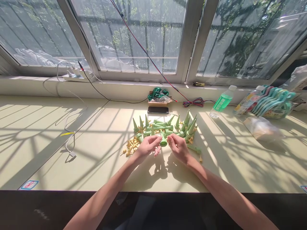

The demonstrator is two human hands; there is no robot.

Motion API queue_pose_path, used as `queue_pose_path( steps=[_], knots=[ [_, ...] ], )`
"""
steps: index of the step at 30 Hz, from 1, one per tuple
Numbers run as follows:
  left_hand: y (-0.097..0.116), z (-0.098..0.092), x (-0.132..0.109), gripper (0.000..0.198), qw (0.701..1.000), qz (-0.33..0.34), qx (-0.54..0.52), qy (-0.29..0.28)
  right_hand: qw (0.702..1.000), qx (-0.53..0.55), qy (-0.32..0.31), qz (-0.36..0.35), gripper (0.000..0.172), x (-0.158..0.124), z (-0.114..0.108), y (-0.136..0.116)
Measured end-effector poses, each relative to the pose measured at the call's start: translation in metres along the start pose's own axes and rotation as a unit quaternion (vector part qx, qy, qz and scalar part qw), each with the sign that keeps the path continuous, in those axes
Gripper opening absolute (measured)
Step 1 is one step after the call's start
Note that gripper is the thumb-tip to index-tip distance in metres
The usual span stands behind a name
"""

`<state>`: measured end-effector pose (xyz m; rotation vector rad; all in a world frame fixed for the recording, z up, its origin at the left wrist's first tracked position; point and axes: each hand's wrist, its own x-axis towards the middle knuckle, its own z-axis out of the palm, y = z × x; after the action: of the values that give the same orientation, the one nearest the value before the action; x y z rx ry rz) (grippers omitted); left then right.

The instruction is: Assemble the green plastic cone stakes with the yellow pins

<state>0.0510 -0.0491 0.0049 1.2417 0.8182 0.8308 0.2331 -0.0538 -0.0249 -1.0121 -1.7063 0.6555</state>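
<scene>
Green cone (163, 142) is held over the bench (96, 172), pinched by the left hand's (150, 145) fingers. Right hand (178, 148), 3 o'clock of it: fingers narrow, contents cannot be told. Yellow pegs (131, 147) lie at 9 o'clock.

Seeing green on cones (163, 142) and tubes (159, 127); yellow-tan on small pegs (133, 145). Pale cream-yellow on tabletop (240, 179), crossed by grey shadow stripes. Black on phone-like slab (158, 110). Green with white lettering on bottle label (221, 103). Red and dark on coiled cable (194, 103).
</scene>
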Motion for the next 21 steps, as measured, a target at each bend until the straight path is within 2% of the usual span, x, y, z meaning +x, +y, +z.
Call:
queue_pose_path(
  steps=[5, 8, 10, 13, 15, 17, 21],
  knots=[
    [-0.003, -0.002, -0.001, 0.034, 0.995, 0.064, 0.071, -0.006, 1.000, 0.010, -0.002, 0.015, 0.042, 0.001, 0.000, 0.000],
    [-0.006, -0.001, -0.001, 0.031, 0.980, 0.128, 0.148, 0.024, 0.999, 0.020, -0.002, 0.029, 0.044, 0.001, 0.001, 0.001],
    [-0.007, 0.000, -0.002, 0.028, 0.957, 0.188, 0.216, 0.051, 0.999, 0.026, -0.002, 0.042, 0.045, 0.002, 0.002, 0.001],
    [-0.010, 0.000, -0.003, 0.021, 0.902, 0.288, 0.314, 0.069, 0.998, 0.035, 0.000, 0.060, 0.046, 0.002, 0.003, 0.001],
    [-0.011, 0.000, -0.003, 0.019, 0.874, 0.327, 0.350, 0.084, 0.997, 0.039, -0.001, 0.064, 0.046, 0.001, 0.003, 0.002],
    [-0.010, 0.001, -0.003, 0.018, 0.869, 0.326, 0.360, 0.095, 0.997, 0.043, 0.001, 0.061, 0.045, 0.001, 0.004, 0.002],
    [-0.006, 0.005, -0.003, 0.024, 0.914, 0.248, 0.300, 0.113, 0.997, 0.047, 0.019, 0.054, 0.042, 0.000, 0.003, 0.002]
  ],
)
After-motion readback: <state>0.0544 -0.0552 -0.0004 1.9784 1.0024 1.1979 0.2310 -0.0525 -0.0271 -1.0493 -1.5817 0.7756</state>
